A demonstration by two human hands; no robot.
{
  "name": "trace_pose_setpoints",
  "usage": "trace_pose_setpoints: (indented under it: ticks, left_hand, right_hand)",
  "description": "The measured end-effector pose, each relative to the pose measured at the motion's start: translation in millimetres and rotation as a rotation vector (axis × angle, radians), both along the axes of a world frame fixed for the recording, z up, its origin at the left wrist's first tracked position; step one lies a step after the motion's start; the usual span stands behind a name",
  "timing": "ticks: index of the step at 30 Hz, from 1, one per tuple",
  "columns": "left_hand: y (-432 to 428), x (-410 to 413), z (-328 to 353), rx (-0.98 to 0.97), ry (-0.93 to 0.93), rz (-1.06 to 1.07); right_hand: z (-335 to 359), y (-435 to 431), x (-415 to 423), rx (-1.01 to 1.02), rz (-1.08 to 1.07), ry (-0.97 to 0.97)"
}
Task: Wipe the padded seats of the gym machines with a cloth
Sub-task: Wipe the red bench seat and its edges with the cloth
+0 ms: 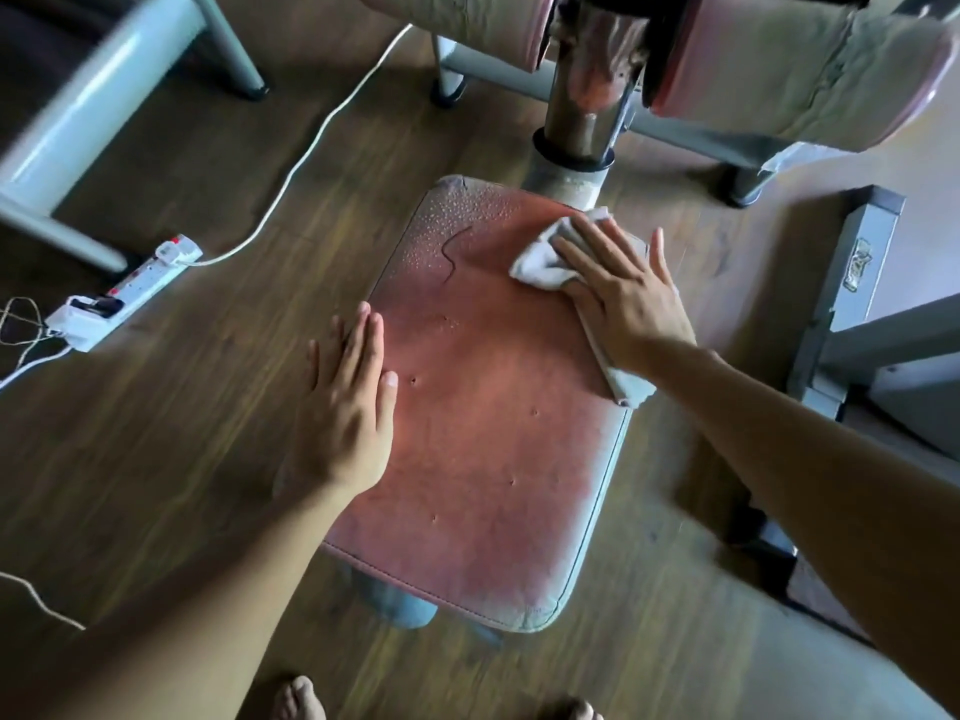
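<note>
A worn reddish padded seat (483, 418) fills the middle of the view, with water droplets and a crack near its far left corner. My right hand (623, 293) lies flat, fingers spread, pressing a whitish cloth (540, 257) onto the seat's far right part. One end of the cloth trails under my wrist to the seat's right edge. My left hand (348, 402) rests flat on the seat's left edge, fingers together, holding nothing.
Two worn padded rollers (779, 70) and a metal post (582, 122) stand beyond the seat. A white power strip (124, 288) with a cable lies on the wooden floor at left. Grey machine frames stand at the far left (78, 111) and right (852, 283). My bare toes (298, 698) show at the bottom.
</note>
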State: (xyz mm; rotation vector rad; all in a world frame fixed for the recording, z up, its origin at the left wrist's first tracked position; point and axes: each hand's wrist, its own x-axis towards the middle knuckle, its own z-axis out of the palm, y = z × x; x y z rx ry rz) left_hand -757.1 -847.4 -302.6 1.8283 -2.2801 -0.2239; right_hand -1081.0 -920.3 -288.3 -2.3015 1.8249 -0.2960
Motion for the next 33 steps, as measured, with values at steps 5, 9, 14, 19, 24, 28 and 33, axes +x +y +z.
trace_pose_setpoints:
  ticks: [5, 9, 14, 19, 24, 28, 33]
  left_hand:
    - [-0.2, 0.5, -2.4, -0.003, 0.004, 0.005]
    - [-2.1, 2.3, -4.0, 0.005, 0.018, -0.022]
    - [-4.3, 1.8, -5.0, 0.01, 0.107, -0.044]
    - [-9.1, 5.1, -7.2, 0.064, 0.194, -0.078]
    - [-14.0, 22.8, -7.1, 0.127, 0.193, -0.293]
    - [-20.4, 49.5, -6.0, 0.13, 0.286, -0.542]
    - [-26.5, 62.9, -14.8, 0.037, 0.343, -0.646]
  right_hand:
    - [-3.7, -0.5, 15.6, 0.017, -0.175, -0.111]
    - [-3.3, 39.1, 39.1, 0.004, -0.159, -0.148]
    - [-4.4, 100.4, 73.5, 0.004, -0.159, -0.141]
    - [2.5, 147.9, 126.5, 0.053, -0.279, -0.112]
    - [5.1, 190.5, 190.3, 0.041, -0.391, -0.059]
    - [5.3, 220.6, 220.7, -0.019, -0.389, -0.048]
    - [-0.8, 244.1, 233.8, -0.116, -0.317, -0.046]
